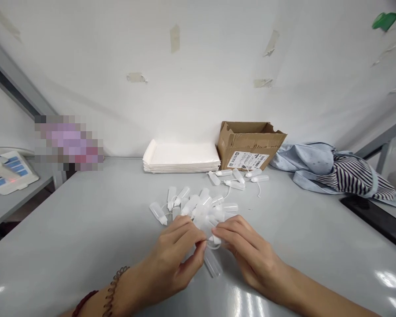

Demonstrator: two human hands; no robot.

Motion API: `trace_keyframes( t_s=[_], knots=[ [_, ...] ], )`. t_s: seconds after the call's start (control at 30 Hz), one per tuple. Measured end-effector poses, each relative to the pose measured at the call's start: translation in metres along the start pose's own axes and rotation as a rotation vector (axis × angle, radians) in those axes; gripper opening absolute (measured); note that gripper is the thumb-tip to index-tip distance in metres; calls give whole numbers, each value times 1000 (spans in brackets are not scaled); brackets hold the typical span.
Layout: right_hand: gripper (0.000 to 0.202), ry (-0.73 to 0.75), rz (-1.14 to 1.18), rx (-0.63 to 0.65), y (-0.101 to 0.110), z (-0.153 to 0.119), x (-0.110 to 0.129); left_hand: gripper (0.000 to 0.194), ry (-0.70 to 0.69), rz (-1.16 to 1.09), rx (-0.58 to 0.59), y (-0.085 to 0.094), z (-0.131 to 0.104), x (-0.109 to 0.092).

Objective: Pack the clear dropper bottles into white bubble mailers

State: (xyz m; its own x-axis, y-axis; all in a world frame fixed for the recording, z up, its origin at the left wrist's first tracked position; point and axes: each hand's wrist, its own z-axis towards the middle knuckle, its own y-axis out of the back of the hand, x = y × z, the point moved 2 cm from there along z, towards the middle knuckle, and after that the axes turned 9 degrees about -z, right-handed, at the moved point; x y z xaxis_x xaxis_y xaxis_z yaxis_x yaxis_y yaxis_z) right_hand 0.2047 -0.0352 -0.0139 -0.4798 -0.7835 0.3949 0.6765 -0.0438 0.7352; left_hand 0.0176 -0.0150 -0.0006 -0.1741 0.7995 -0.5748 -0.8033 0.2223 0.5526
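My right hand has its fingers closed on a small squeeze bottle with a white cap, its body mostly hidden by the fingers. My left hand pinches thumb and forefinger together right at the tip of that cap, on something too small to make out; a thin dark line shows there. A white strap loops below the cap. Just beyond both hands lies a loose pile of similar translucent squeeze bottles. Another clear bottle lies on the grey table between my hands.
At the back stands a stack of white padded envelopes beside an open cardboard box. Several more bottles lie before the box. On the right are a blue and striped cloth bag and a black phone-like slab.
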Motion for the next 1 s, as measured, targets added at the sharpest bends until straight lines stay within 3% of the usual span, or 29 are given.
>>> trace_keyframes(
  t_s=[0.27,0.47,0.73,1.0],
  knots=[
    [54,19,-1,17,-1,1,1,15,-25,19,48,0,-1,1],
    [54,40,-24,23,0,1,1,15,-52,54,14,-2,0,2],
    [57,60,-175,-89,6,4,-3,24,23,75,-49,-6,-2,4],
    [56,59,-174,-75,5,2,-3,14,2,138,-57,-1,0,3]
  ],
)
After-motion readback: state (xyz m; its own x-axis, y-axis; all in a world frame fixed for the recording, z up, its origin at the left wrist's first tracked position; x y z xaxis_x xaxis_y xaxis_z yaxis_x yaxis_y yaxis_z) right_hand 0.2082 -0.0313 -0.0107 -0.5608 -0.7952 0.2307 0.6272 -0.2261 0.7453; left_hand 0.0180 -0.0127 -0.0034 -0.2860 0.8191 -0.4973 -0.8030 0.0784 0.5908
